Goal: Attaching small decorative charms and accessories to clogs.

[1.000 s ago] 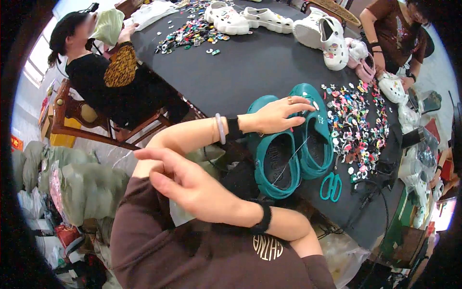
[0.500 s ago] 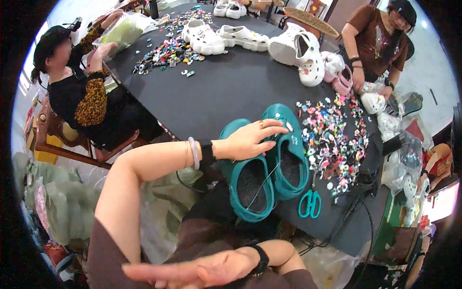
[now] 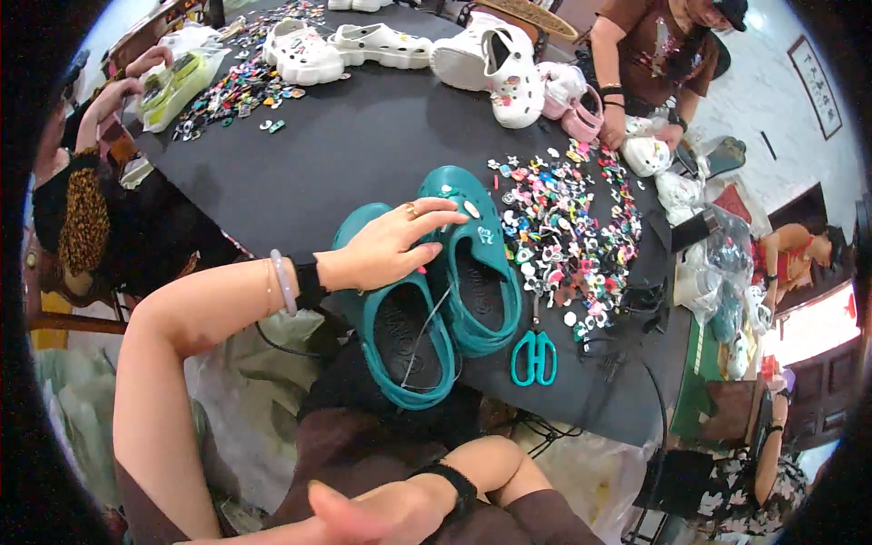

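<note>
Side by side at the table's near edge stand two teal clogs, a right one (image 3: 461, 189) and a left one (image 3: 361, 221). A thin clear tie runs between them. My left hand (image 3: 391, 238) lies across their toes with its fingers stretched out, the fingertips touching the right clog beside small white charms (image 3: 471, 210). It grips nothing visible. Low in the picture, my right hand (image 3: 386, 516) is held in front of my body, thumb raised and fingers pointing left, partly cut off by the lower edge. Nothing shows in it. Teal-handled scissors (image 3: 534, 359) lie right of the clogs.
Mixed shoe charms (image 3: 572, 227) cover the right of the dark table (image 3: 300, 154); another charm pile (image 3: 238, 95) is at far left. White clogs (image 3: 513, 77) and pink ones (image 3: 581, 113) stand farther back. Co-workers sit left and far right. A cable hangs at the right edge.
The whole view has swung right, so the table and clogs sit farther left. My left hand stays on the clogs. My right hand has dropped lower, its fingertips now out of view.
</note>
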`<state>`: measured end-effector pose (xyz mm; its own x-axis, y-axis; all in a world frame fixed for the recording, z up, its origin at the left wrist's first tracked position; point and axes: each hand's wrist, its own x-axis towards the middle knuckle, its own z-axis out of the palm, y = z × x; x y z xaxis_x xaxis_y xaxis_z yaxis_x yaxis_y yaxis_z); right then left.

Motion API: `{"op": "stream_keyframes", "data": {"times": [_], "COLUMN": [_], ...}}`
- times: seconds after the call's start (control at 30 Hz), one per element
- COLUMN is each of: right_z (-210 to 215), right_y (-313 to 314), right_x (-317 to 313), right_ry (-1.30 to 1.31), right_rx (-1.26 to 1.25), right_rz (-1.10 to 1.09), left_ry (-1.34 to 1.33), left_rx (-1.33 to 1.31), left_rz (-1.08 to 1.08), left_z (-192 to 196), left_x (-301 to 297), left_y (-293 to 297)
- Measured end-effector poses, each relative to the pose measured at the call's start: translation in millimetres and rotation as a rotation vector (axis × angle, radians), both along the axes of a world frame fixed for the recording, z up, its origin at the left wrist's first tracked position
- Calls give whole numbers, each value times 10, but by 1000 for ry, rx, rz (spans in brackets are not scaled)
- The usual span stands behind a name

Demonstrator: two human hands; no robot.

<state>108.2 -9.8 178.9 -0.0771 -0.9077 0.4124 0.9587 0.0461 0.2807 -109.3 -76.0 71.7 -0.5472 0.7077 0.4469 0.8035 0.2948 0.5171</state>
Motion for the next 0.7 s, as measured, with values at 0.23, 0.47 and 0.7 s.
{"op": "stream_keyframes", "data": {"times": [0.23,0.47,0.7], "right_z": [45,-36,59], "right_y": [-68,-73,-37], "right_x": [171,-34,83], "right_ry": [65,357,37], "right_rx": [-106,-55,11], "right_rz": [-143,-236,-77], "left_ry": [-255,-161,-218], "left_rx": [12,13,4], "left_rz": [-8,-2,5], "left_z": [72,22,49], "left_x": [108,94,100], "left_y": [-21,-30,-30]}}
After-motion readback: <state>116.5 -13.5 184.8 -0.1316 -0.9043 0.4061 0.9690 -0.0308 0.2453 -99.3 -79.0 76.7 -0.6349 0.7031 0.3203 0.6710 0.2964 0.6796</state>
